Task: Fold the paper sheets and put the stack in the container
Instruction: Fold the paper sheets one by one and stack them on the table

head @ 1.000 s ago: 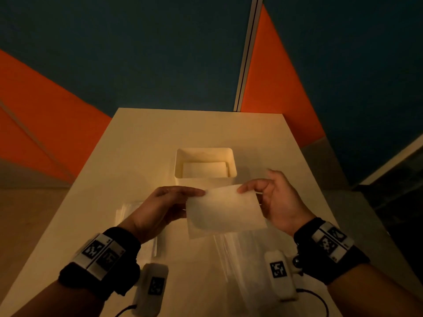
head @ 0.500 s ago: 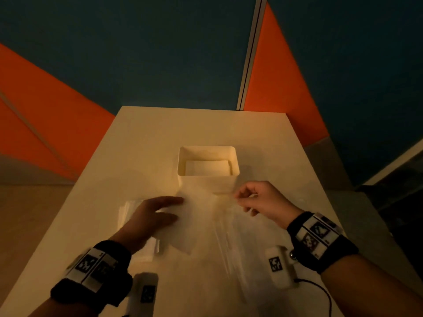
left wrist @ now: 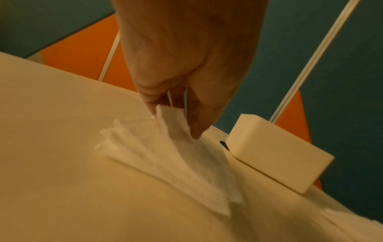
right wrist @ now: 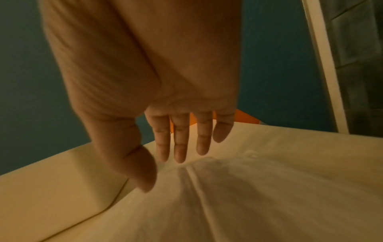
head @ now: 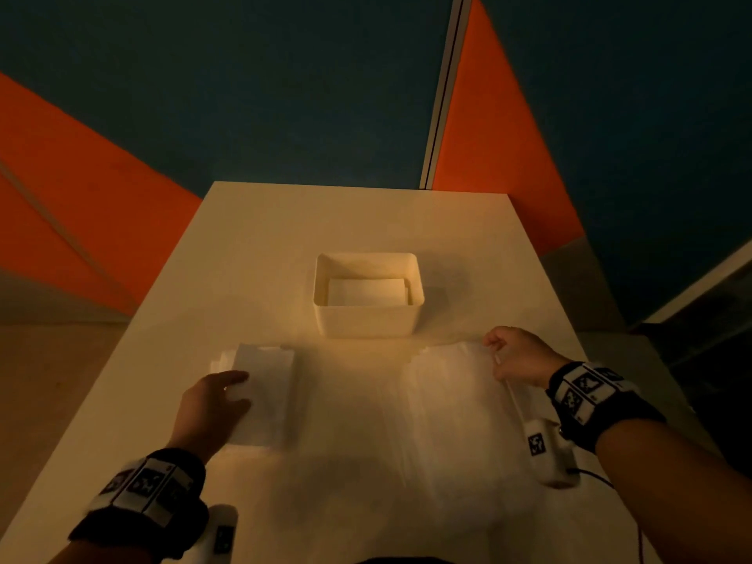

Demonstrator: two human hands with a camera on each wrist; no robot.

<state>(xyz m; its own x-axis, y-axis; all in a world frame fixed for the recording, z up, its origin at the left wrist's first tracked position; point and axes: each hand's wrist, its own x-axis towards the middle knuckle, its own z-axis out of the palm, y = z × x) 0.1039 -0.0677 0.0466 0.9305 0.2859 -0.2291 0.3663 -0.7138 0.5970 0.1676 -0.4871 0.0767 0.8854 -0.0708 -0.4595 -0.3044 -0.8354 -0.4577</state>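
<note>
A folded white sheet (head: pixel 268 384) lies on top of a small stack of folded sheets (head: pixel 221 360) at the near left of the table. My left hand (head: pixel 228 390) is on its near left part. The left wrist view shows this hand (left wrist: pixel 174 121) pinching a raised corner of the folded sheet (left wrist: pixel 172 147). To the right, a spread pile of flat sheets (head: pixel 451 405) covers the table. My right hand (head: pixel 494 350) pinches the far right edge of the top sheet (right wrist: pixel 228 196), which wrinkles under the fingers (right wrist: pixel 180 152). The white container (head: pixel 366 319) stands behind, with folded paper (head: pixel 366 291) inside.
The pale table (head: pixel 285 238) runs away from me to a blue and orange wall (head: pixel 285 95). The container (left wrist: pixel 277 150) sits just beyond both piles. Bare tabletop shows between the two piles and behind the container. A thin cable (head: pixel 594 476) trails from my right wrist.
The folded sheet, held up by both hands a second ago, has gone down and left onto the folded stack with my left hand. My right hand let go and moved right to the flat sheets.
</note>
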